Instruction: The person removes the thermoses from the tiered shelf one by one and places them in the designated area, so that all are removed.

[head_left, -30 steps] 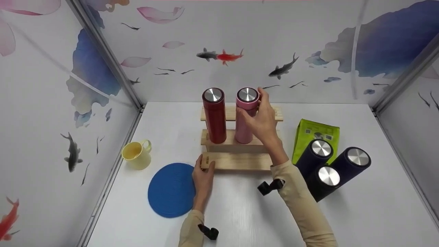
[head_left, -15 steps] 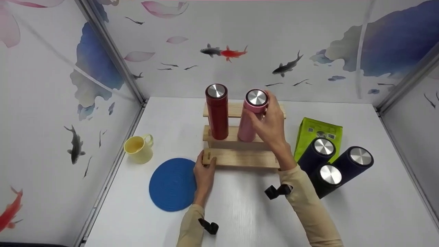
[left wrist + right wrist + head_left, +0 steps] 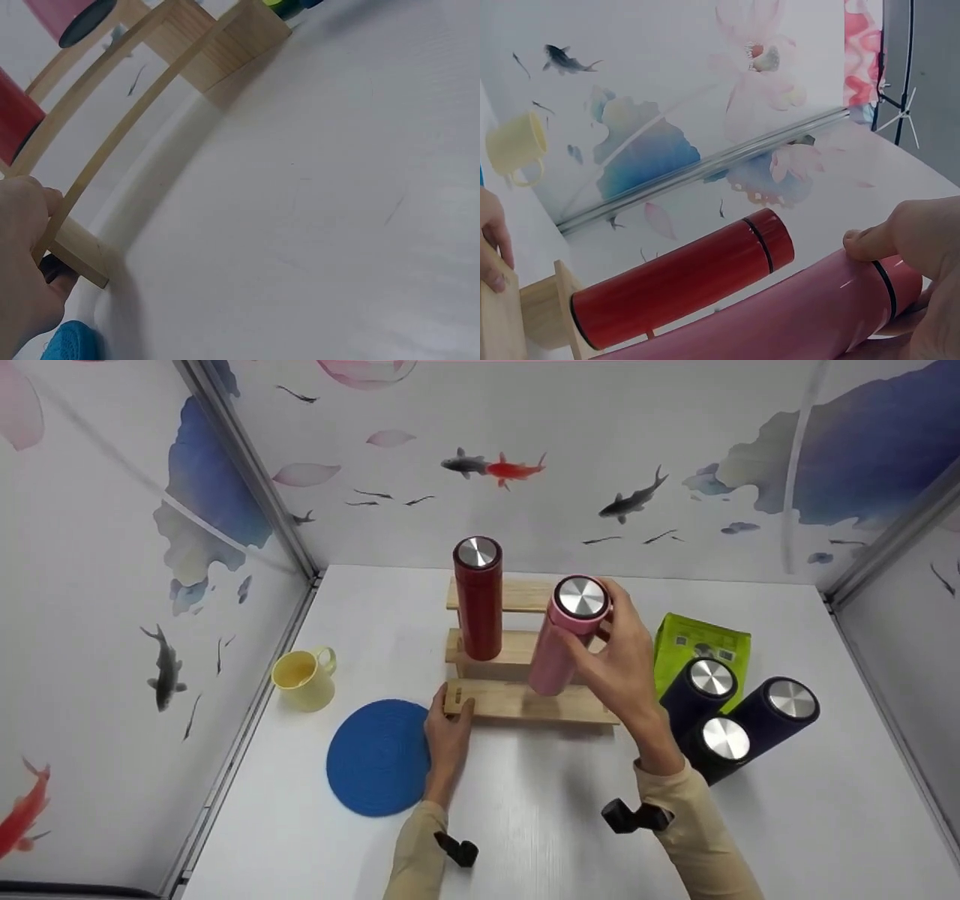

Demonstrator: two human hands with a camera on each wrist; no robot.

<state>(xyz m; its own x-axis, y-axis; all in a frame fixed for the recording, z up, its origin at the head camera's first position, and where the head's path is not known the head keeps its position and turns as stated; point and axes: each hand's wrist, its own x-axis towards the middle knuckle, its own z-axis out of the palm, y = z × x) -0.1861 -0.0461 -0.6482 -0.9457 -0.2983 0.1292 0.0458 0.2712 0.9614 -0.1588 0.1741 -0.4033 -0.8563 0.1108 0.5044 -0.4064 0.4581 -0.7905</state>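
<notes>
My right hand grips a pink thermos near its silver-topped lid, the thumb and fingers round its upper part. The thermos is tilted a little, and its dark base shows raised off the wood in the left wrist view. With my left hand I hold the left end of the lowest step of a tiered wooden rack, pinching the board between thumb and fingers. A red thermos stands upright on the middle step, at the left; in the right wrist view it lies beyond the pink one.
Right of the rack stand three dark thermoses with silver lids, in front of a green bag. A blue round mat lies by my left hand, and a yellow mug stands farther left. Printed wall panels enclose the table.
The pink thermos has come off the middle step, moving right and toward me in my right hand. My left hand keeps its hold on the rack. The head view has shifted slightly.
</notes>
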